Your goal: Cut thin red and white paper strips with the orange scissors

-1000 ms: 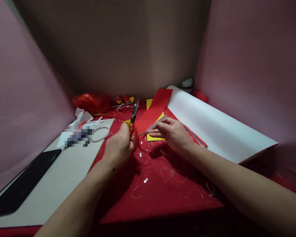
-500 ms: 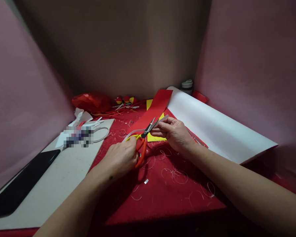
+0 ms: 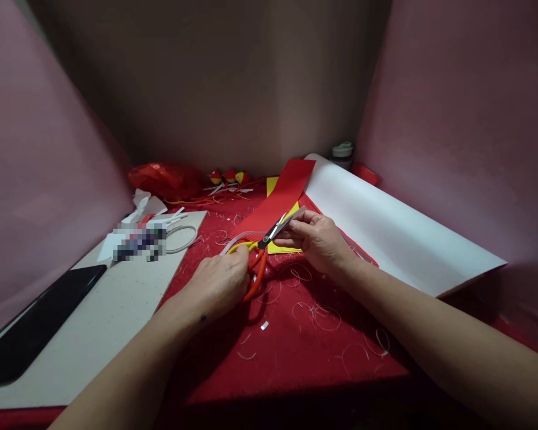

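My left hand is wrapped round the yellow and orange handles of the scissors. The blades are slightly apart and point up to the right, close to the fingertips of my right hand. Between those fingertips my right hand pinches a thin, pale strip, whose end sticks out beside the blades. Another stretch of pale strip curves behind the scissors on the left. Beyond the hands lie a red sheet and yellow paper.
A large white sheet lies right, beside a lidded container. On the left, a pale board carries a black flat object and a ring. A red plastic bag is behind. Thread scraps litter the red cloth.
The scissor blades have come slightly closer together near my right fingertips. Both hands keep their holds, and the view has shifted a little.
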Motion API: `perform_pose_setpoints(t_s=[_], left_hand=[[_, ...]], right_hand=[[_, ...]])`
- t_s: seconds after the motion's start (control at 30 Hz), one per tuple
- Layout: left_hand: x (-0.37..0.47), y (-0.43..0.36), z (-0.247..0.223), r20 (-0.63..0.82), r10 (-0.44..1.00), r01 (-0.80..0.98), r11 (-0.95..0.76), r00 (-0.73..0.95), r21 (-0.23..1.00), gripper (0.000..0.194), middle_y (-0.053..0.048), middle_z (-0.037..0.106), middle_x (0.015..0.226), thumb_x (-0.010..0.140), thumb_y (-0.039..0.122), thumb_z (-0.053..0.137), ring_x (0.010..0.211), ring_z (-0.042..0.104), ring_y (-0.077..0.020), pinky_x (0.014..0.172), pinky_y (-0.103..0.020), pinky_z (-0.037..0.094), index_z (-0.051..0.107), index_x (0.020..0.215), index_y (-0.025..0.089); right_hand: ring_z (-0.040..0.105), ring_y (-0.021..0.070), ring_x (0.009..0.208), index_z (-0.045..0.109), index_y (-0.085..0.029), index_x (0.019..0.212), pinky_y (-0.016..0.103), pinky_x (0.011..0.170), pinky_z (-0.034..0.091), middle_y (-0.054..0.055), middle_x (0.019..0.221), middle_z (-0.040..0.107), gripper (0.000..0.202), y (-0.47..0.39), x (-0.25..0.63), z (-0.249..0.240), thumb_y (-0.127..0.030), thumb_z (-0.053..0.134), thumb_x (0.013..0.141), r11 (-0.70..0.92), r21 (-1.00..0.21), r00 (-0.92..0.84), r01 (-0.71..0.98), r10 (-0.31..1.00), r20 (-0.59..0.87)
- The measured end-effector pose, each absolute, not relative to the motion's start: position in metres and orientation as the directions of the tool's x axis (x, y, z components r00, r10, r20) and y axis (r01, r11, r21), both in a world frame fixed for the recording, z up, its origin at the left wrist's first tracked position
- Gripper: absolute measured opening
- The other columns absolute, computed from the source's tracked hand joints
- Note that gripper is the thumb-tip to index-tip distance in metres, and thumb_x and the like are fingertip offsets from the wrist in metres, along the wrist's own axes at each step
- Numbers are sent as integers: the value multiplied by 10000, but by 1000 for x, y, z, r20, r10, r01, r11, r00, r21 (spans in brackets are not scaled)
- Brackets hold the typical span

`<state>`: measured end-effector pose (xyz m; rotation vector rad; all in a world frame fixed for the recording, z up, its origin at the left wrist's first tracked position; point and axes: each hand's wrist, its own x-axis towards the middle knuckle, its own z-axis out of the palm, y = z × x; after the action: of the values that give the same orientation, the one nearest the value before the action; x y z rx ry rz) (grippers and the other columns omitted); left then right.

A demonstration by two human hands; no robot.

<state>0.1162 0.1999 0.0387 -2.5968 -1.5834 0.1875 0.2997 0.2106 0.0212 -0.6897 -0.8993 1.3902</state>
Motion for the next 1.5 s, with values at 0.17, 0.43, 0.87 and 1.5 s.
perform_pose_setpoints(t_s=[0.17,0.43,0.87,1.5], left_hand=[[115,201,37,-42,875,863,-482,482,-149,312,-146,661,814,863,368,243,707,642,-338,546,-407,441,443,989,165],[113,205,34,-69,867,851,-497,493,-168,313,-151,665,841,868,365,235,726,639,-358,567,-449,460,449,973,162],[113,203,45,-149,841,829,-539,520,-150,274,-122,657,825,840,342,284,737,635,-319,564,-371,432,443,984,172],[107,207,39,-191,827,847,-528,529,59,239,-81,655,868,846,359,285,706,612,-244,563,-325,408,480,901,232]], right_hand=[[665,159,591,489,-175,677,372,696,563,18,654,664,117,209,300,23,-129,593,705,75,-843,-44,-533,992,117],[673,176,636,486,-176,691,399,718,559,42,698,672,104,209,300,22,-122,569,722,78,-849,-43,-523,992,118],[670,162,655,483,-179,687,345,685,558,23,692,660,106,210,300,21,-130,571,717,66,-867,-27,-494,996,91],[664,150,641,483,-190,684,331,681,551,14,712,672,117,208,300,20,-155,593,703,88,-869,-47,-487,991,127]])
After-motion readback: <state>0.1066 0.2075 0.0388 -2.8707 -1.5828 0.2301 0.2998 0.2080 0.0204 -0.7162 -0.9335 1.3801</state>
